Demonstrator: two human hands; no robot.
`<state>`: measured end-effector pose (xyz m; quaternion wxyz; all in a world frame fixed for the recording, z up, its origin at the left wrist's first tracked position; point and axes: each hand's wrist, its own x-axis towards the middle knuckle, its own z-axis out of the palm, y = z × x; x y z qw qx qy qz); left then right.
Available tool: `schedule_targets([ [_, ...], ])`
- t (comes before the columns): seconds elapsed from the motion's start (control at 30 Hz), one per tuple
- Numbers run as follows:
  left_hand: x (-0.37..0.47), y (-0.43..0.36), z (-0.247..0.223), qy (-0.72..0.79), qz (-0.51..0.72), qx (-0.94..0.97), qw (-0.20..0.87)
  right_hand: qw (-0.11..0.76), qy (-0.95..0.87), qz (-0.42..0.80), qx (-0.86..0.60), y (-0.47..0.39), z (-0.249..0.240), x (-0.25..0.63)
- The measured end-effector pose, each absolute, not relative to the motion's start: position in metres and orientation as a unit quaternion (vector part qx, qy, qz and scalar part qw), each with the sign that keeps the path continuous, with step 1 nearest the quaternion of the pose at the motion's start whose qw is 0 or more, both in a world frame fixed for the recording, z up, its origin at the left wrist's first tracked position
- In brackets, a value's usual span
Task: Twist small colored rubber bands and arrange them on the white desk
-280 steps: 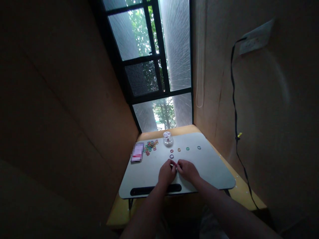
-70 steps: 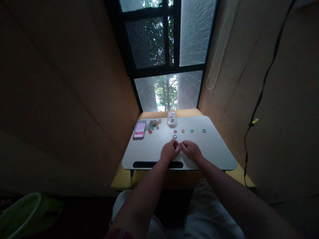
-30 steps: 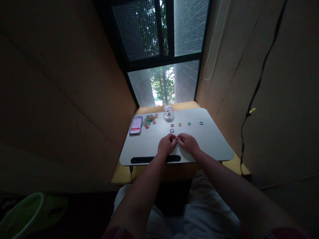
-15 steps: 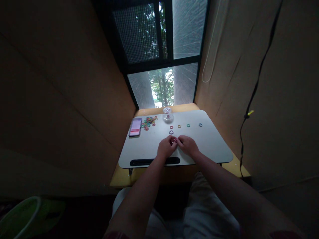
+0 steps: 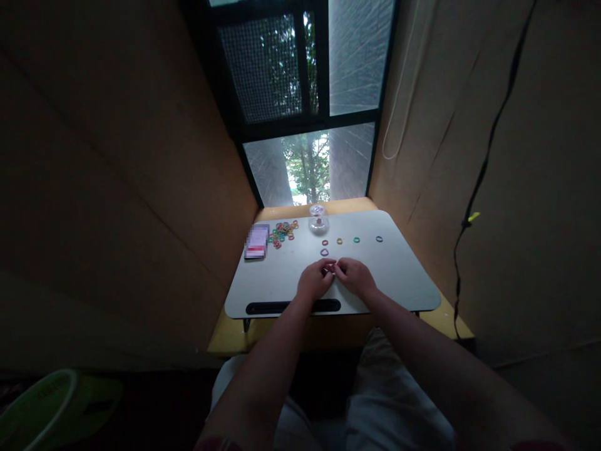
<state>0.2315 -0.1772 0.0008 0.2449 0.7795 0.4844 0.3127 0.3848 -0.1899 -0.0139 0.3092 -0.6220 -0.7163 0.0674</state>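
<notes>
My left hand [image 5: 315, 279] and my right hand [image 5: 354, 275] meet fingertip to fingertip over the white table [image 5: 399, 275]. Both are closed round something small and pinkish that I cannot make out. Just beyond them lies a purple band [image 5: 324, 252]. Behind it, a row runs rightward: a red band [image 5: 325, 242], a yellow band [image 5: 339, 241], a green band [image 5: 357, 240] and a dark teal band [image 5: 379, 238]. A pile of mixed coloured bands [image 5: 283, 232] sits at the back left. Near the back edge stands a clear container [image 5: 318, 223].
A phone [image 5: 256, 242] lies at the table's left edge. A black slotted strip [image 5: 267, 307] runs along the front edge. Walls flank the table, with a window [image 5: 307, 166] behind. A black cord [image 5: 488, 150] hangs at right; a green basket [image 5: 61, 407] is lower left.
The view has shifted slightly, so everything appears a little lower. My hands stay together, with the fingers moved only slightly.
</notes>
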Motion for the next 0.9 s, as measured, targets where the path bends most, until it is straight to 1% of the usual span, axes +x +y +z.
schedule_targets([
  [0.23, 0.2313, -0.1767, -0.0006, 0.488, 0.314, 0.777, 0.244, 0.323, -0.697, 0.086, -0.634, -0.1895, -0.0148, 0.3842],
  [0.5, 0.2328, -0.1747, -0.0029, 0.491, 0.315, 0.780, 0.226, 0.321, -0.698, 0.071, -0.636, -0.1914, -0.0136, 0.3835],
  [0.9, 0.2331, -0.1731, -0.0038, 0.493, 0.338, 0.769, 0.227, 0.324, -0.726, 0.101, -0.598, -0.1932, -0.0124, 0.3863],
])
